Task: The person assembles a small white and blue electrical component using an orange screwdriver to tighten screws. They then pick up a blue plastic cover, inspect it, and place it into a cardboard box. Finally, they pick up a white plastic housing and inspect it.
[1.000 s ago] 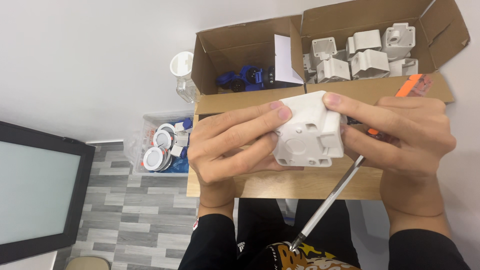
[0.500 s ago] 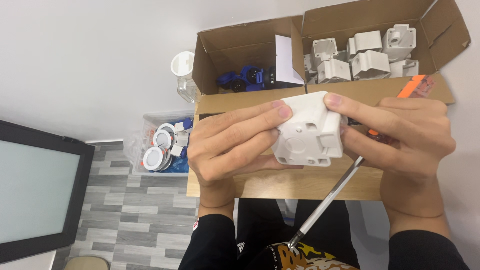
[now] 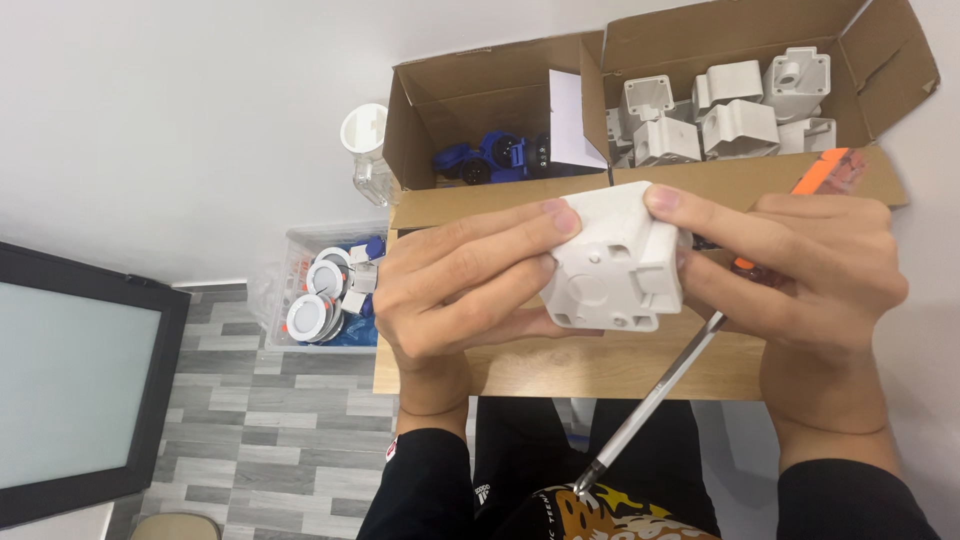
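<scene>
Two hands meet around a white plastic housing (image 3: 617, 262), held up in front of the chest over a cardboard flap (image 3: 600, 360). On one side the left hand (image 3: 455, 290) curls its fingers (image 3: 490, 235) across the top and side of the housing, thumb pressed under its lower edge, so that corner of the part is covered. On the other the right hand (image 3: 810, 280) is closed around a screwdriver (image 3: 690, 370) and also lays its forefinger along the housing's top edge; its palm hides most of the orange handle, which only peeks out above the knuckles, while the steel shaft slants down toward the lap, its tip lost against a printed shirt. How the right side of the housing is supported cannot be made out behind those fingers. Behind the hands stands an open cardboard box (image 3: 880, 70) in two sections: one holds more white housings (image 3: 735, 115), the other blue plugs (image 3: 490, 158), half hidden by the box wall and a white card. Just beside the box stands a clear jar (image 3: 368, 150) with a white lid. Lower down, on the grey floor, a clear tub (image 3: 290, 260) holds round white fittings, only partly readable. At the left edge a dark-framed screen (image 3: 70, 380) is cut off.
</scene>
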